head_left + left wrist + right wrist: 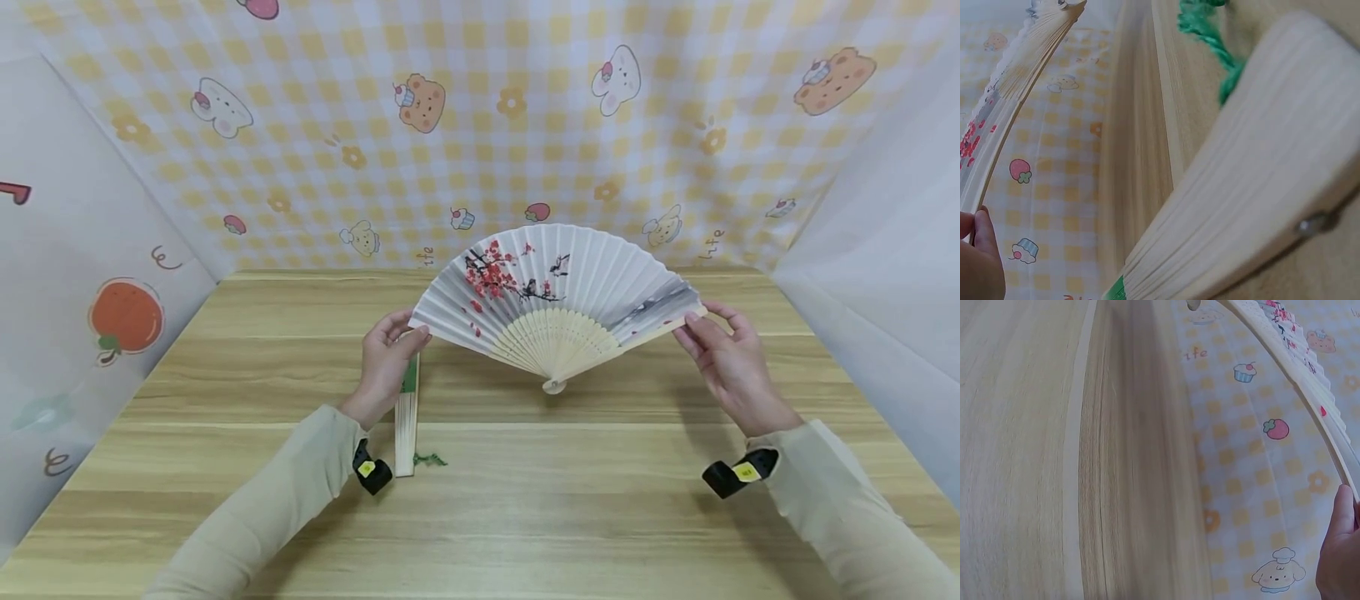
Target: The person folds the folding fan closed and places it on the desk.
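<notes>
A folding fan (592,275), spread wide, hangs above the table between both hands. Its pale pleated leaf carries red blossoms and dark birds, and its light ribs meet at a pivot at the bottom. My left hand (390,358) pinches the left end of the leaf between thumb and fingers. At the opposite end my right hand (727,358) pinches the outer guard near its tip. Under the left hand lies a second fan (405,433), folded, with a green part and a green cord (1216,44); the hand hides its far end.
The wooden table (555,517) runs back to a yellow checked cloth (480,150) with cartoon prints. White cloth walls (67,250) stand on either side. A black wrist camera (371,468) sits on the left wrist, another (738,473) on the right.
</notes>
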A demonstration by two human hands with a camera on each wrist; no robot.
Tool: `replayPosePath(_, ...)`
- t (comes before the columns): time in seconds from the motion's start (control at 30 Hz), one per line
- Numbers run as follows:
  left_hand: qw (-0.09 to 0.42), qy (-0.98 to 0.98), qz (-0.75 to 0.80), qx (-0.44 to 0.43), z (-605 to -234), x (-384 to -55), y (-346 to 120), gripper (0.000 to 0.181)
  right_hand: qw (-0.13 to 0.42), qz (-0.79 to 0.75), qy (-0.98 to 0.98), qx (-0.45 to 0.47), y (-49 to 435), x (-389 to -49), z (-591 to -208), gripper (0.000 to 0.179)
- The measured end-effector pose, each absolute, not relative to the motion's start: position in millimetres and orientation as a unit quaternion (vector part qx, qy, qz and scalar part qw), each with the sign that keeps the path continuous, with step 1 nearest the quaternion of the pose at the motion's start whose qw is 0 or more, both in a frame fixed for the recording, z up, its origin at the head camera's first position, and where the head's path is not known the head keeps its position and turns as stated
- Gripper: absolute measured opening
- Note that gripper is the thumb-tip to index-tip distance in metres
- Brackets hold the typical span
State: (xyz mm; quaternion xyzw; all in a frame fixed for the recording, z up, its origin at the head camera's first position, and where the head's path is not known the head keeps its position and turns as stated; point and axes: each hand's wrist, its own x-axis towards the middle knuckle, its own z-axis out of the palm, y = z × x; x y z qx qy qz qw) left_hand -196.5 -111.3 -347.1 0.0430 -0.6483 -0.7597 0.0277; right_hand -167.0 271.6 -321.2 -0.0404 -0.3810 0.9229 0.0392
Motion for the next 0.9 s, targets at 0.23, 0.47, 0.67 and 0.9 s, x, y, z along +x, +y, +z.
replayPosePath(0.23,0.036,-0.645,-0.763,0.028,-342.5,-192.1,-111.8,0.036,0.03,0.923,-0.382,-0.027,268.3,-167.0,-318.6,0.027)
replayPosePath(0.47,0.037,-0.636,-0.771,0.016,-338.5,-189.5,-111.7,0.034,0.025,0.92,-0.392,-0.022,264.9,-165.8,-315.6,0.026)
replayPosePath(0.67,0.033,-0.64,-0.768,0.009,-338.7,-188.7,-112.2,0.034,0.02,0.919,-0.393,-0.014,263.7,-165.4,-314.4,0.023)
replayPosePath(0.9,0.026,-0.643,-0.765,-0.001,-337.3,-186.3,-110.1,0.034,0.014,0.919,-0.394,-0.003,262.3,-164.8,-314.7,0.021)
